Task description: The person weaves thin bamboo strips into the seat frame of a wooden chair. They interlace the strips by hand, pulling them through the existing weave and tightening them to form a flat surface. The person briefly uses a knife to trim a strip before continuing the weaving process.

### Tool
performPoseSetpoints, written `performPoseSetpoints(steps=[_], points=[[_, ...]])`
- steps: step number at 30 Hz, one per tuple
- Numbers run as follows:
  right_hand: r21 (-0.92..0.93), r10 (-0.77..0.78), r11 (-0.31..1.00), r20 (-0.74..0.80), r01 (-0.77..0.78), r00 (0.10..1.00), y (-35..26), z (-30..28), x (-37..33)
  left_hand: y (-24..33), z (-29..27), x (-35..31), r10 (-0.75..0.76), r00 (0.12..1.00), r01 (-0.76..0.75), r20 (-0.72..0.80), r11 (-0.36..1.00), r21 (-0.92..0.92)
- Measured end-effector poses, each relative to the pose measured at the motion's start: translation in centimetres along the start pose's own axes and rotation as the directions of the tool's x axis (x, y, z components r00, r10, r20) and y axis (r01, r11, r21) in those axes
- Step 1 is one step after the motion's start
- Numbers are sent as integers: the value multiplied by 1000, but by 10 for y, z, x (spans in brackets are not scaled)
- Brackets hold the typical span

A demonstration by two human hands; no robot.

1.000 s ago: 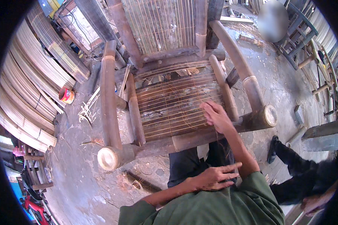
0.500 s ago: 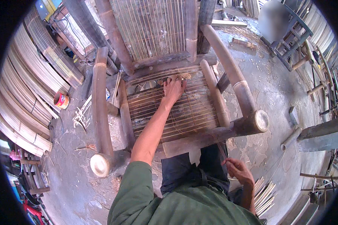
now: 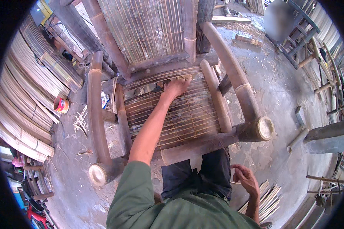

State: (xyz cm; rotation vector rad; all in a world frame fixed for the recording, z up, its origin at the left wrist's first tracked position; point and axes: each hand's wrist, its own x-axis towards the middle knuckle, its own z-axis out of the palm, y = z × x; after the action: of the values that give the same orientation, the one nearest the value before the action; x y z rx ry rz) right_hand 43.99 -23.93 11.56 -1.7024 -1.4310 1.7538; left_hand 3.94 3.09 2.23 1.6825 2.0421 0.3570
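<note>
The bamboo chair (image 3: pixel 215 95) stands on the floor (image 3: pixel 279 156) directly before the person, its front rail (image 3: pixel 202 145) just in front of their legs. Its thick poles look stiff and fairly heavy; for shifting the whole frame, the left armrest (image 3: pixel 94 114) and right armrest (image 3: pixel 241 86) offer the surest hold, though the rounded, smooth surface may be a little slippery.

The seat slats (image 3: pixel 141 118), running from side to side, look light and springy; they are best held near the seat's side edges, where they should bend least. Thin strands (image 3: pixel 191 116) cross them from back to front, some curling loosely toward the front edge. These look limp, easily kinked or snagged, and are best pinched close to where they cross a slat.

The left hand (image 3: pixel 175 89) reaches to the seat's back edge, its fingers bent down beside a pale brown tuft (image 3: pixel 186 77); whether they grip anything cannot be told. The right hand (image 3: pixel 246 178) is well apart from the seat, beyond the front rail, fingers loosely curled with the index extended; whether it holds a fine strand is unclear.

Near that hand, a bundle of pale split sticks (image 3: pixel 269 202) lies on the floor.
</note>
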Motion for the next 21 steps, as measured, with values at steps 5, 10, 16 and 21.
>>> performPoseSetpoints(steps=[5, 10, 16, 21], points=[[-646, -184, 764, -208, 6, 961, 7, -28, -8, -7, -21, -30, 175, 900, -120, -400, 980, 160], [-610, -233, 785, -129, 108, 964, -57, 1, 0, -32, 17, -29, 265, 791, -119, -552, 951, 286], [-525, -656, 646, -9, 554, 755, -120, 63, 108, -36, 20, -32, 184, 856, -86, -483, 972, 218], [-774, -889, 253, 50, 581, 454, -170, 129, 283, -31, 16, -22, 230, 840, -116, -492, 961, 251]])
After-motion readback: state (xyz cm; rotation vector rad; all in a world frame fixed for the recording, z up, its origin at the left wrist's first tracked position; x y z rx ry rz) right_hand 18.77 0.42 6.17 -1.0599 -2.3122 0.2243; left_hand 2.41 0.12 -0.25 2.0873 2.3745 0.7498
